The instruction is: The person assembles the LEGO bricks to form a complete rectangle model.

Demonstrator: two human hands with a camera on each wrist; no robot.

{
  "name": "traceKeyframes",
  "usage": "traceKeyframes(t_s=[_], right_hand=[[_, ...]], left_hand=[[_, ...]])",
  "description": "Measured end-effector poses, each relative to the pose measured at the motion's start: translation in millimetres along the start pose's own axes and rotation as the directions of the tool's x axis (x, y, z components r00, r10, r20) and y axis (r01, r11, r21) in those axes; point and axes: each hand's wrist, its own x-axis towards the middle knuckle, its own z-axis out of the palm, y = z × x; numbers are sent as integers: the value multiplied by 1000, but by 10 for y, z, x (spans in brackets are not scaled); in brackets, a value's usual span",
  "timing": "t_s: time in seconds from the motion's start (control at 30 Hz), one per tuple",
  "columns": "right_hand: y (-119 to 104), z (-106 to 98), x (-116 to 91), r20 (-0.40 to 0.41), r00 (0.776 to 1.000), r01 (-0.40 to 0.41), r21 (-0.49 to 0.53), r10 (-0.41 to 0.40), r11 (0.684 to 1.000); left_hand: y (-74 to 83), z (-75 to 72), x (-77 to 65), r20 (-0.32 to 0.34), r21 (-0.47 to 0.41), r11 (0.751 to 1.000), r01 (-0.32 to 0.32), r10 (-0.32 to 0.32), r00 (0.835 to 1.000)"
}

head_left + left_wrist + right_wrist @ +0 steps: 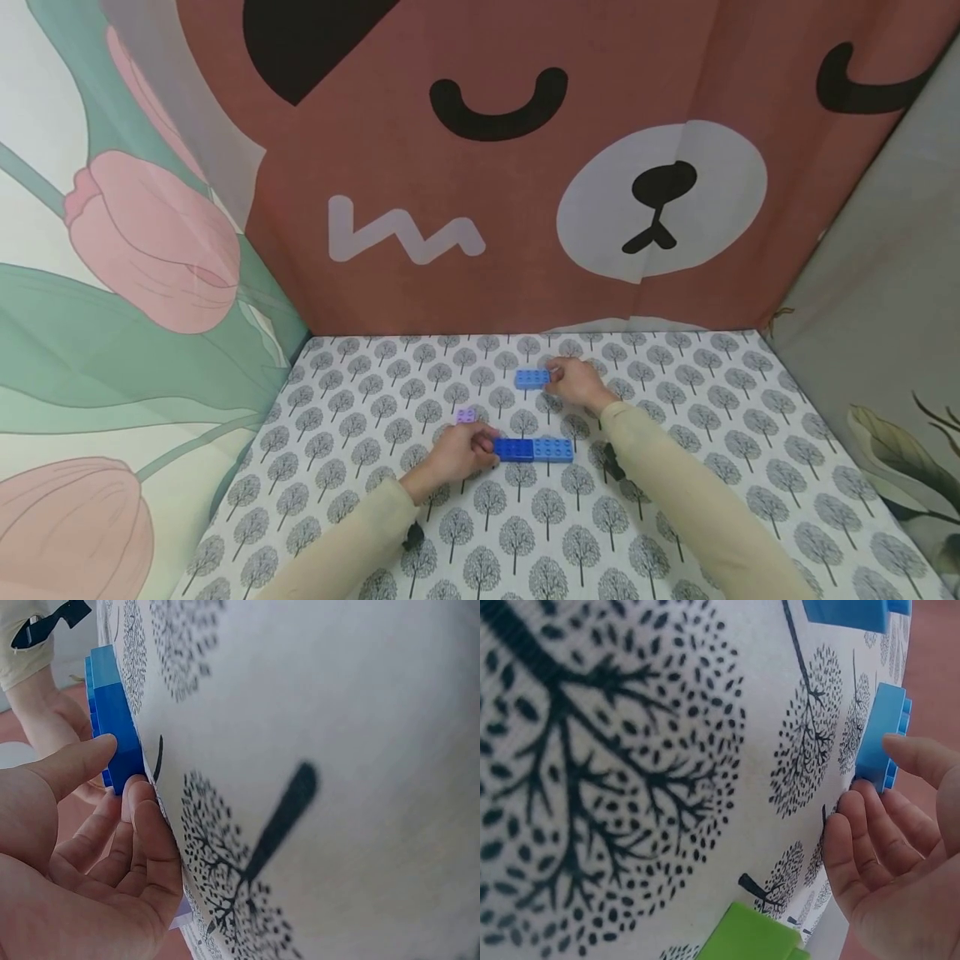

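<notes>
In the head view my left hand (459, 450) holds the left end of a dark blue toy building brick (513, 450). A lighter blue brick (552, 451) sits end to end against it, both studs up on the cloth. The left wrist view shows the thumb (90, 759) on the side of the dark blue brick (124, 739) and curled fingers at its end. Farther back, my right hand (577, 382) pinches the right end of another light blue brick (532, 379). Its thumb and fingers close around that brick (877, 735) in the right wrist view.
A small lilac brick (466, 415) lies just behind the left hand. A green brick (750, 934) shows in the right wrist view. The tree-print cloth (517, 542) covers the table, bounded by a bear-print curtain (525, 283) at the back and printed curtains at both sides.
</notes>
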Motion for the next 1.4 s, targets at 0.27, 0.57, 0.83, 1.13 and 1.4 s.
traceKeyframes(t_s=[0.27,0.57,0.83,1.13,1.4], right_hand=[[-2,17,6,-10,1000,17,-24,-17,1000],[-13,8,9,-1,1000,17,-38,-17,999],[-22,-1,8,17,1000,9,-45,-9,999],[0,-21,-22,24,999,22,-7,-22,1000],[-15,-56,-87,18,1000,18,-17,-17,1000]], left_hand=[[-9,9,7,-5,-4,1000,-17,17,1000],[-20,10,18,-6,0,1000,-21,21,1000],[-24,5,13,-6,-6,1000,-20,20,1000],[-26,5,4,-8,5,1000,-20,20,1000],[-31,14,7,-11,-2,1000,-12,12,1000]])
